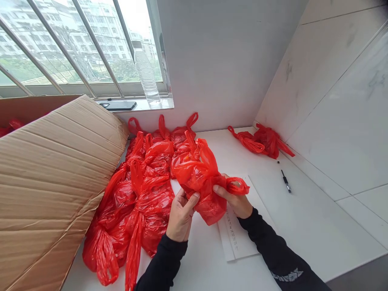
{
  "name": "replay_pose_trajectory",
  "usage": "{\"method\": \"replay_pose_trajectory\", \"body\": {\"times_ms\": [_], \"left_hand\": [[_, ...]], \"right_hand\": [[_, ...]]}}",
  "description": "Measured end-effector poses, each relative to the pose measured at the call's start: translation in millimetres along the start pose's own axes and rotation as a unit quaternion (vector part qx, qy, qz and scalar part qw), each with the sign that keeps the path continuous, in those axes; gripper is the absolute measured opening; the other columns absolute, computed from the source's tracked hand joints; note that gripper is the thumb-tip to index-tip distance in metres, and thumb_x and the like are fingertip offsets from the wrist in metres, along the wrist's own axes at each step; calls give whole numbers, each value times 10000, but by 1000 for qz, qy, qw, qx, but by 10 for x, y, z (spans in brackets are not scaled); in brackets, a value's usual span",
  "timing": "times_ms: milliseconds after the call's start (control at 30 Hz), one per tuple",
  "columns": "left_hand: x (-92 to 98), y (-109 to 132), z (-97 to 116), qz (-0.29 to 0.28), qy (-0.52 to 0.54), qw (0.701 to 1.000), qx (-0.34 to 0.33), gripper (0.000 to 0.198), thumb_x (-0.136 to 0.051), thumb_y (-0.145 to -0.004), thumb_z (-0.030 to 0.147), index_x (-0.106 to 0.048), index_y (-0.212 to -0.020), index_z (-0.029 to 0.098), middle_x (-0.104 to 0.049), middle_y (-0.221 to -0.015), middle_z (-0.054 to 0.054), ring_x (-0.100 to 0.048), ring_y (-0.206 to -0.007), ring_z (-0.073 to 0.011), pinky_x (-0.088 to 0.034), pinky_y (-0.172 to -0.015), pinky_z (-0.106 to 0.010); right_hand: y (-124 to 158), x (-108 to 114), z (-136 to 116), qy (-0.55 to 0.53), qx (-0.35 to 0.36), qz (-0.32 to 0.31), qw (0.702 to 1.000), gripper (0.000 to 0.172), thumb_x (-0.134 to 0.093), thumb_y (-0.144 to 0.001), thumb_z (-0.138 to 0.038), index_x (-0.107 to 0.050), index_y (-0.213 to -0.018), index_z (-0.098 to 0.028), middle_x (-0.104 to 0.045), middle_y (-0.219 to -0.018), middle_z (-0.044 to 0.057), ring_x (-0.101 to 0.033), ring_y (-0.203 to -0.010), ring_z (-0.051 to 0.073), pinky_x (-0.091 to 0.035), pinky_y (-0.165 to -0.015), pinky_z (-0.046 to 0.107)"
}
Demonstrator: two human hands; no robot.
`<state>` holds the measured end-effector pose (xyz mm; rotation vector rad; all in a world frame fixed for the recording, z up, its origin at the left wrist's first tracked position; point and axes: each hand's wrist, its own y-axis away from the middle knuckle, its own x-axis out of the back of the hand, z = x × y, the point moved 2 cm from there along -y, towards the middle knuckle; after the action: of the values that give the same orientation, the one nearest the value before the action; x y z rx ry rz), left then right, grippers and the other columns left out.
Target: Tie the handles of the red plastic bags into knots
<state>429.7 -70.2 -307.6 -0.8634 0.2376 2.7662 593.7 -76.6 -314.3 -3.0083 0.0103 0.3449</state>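
A red plastic bag (209, 202) is held up over the white table, its handle loops sticking out at the top and to the right. My left hand (182, 214) grips its lower left side, thumb on the front. On the right side, my right hand (235, 198) pinches the plastic with the thumb in front and the fingers mostly hidden behind. What the bag contains cannot be made out. Close by on the left, several filled and knotted red bags (154, 198) stand in a cluster. Partly under my right hand lies a paper sheet (239, 238) with a column of handwriting.
A large cardboard box (54, 178) with red bags inside stands at the left. Flattened red bags (266, 139) lie in the back right corner near a pen (285, 182). A water bottle (147, 76) and a phone (118, 106) are on the windowsill.
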Motion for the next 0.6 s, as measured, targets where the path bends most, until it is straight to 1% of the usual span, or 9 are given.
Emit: {"method": "replay_pose_trajectory", "body": {"times_ms": [67, 133, 267, 433, 533, 600], "left_hand": [[20, 0, -4, 13, -5, 1000, -1, 464, -809, -750, 258, -674, -1190, 199, -732, -1158, -92, -677, -1090, -265, -542, -921, -348], [39, -1, -19, 21, -8, 1000, 4, 449, -805, -758, 271, -680, -1182, 196, -738, -1144, -88, -683, -1078, -262, -548, -912, -344], [66, -20, -62, 45, 8, 999, 14, 393, -791, -774, 325, -704, -1132, 189, -740, -1146, -87, -693, -1059, -251, -555, -901, -335], [93, -61, -96, 67, 44, 996, 30, 328, -812, -744, 340, -740, -1012, 165, -766, -1058, -91, -705, -1037, -259, -566, -889, -345], [101, -67, -87, 70, 47, 996, 33, 324, -819, -734, 340, -742, -995, 165, -770, -1040, -89, -705, -1039, -263, -570, -887, -349], [99, -61, -65, 75, 39, 996, 24, 332, -816, -740, 335, -739, -1017, 170, -764, -1072, -88, -704, -1046, -259, -566, -896, -344]], "right_hand": [[2, -11, -9, 8, -6, -9, 1000, 228, -735, -817, -409, -664, -955, -242, -686, -938, 21, -625, -880, 225, -510, -829, 363], [2, -9, 0, 8, -6, -11, 1000, 205, -739, -817, -400, -675, -933, -244, -685, -913, 18, -623, -859, 218, -507, -825, 359], [0, 13, 46, -19, 6, 12, 1000, 165, -736, -827, -371, -697, -929, -249, -663, -847, 5, -602, -817, 198, -499, -815, 346], [4, -3, 67, -55, 4, 20, 998, 195, -749, -808, -373, -694, -934, -235, -656, -827, 12, -594, -800, 205, -502, -784, 345], [14, -20, 44, -48, 5, 18, 999, 209, -737, -814, -398, -669, -922, -232, -651, -822, 8, -594, -788, 202, -504, -776, 340], [24, -25, 15, -29, 12, 25, 999, 234, -724, -824, -419, -638, -943, -237, -658, -878, 9, -606, -825, 204, -507, -789, 334]]}}
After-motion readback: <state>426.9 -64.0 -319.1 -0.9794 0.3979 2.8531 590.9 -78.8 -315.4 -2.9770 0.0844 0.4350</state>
